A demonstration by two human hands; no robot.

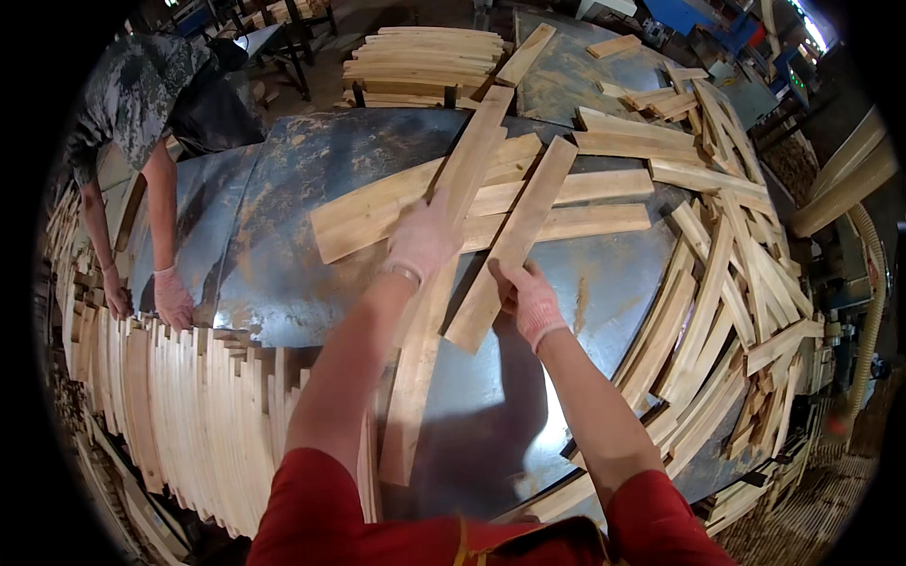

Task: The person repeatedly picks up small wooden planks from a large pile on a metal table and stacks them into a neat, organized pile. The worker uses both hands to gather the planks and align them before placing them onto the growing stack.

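My left hand (420,236), in a pale glove and slightly blurred, grips a long wooden board (413,406) that slants across the metal table. Its fingers wrap over the board's edge. My right hand (528,300), gloved too, pinches the near part of a shorter wooden board (536,208) between thumb and fingers. The shorter board tilts the same way, just right of the long one. Under both, several boards lie crosswise, among them a wide one (354,219) on the left and a narrower one (604,221) on the right.
Loose boards (717,283) pile up along the table's right side. A row of upright boards (189,406) lines the near left edge, where a co-worker's gloved hand (173,298) rests. Stacked boards (425,61) stand beyond the metal table (311,160). A ribbed hose (866,311) hangs far right.
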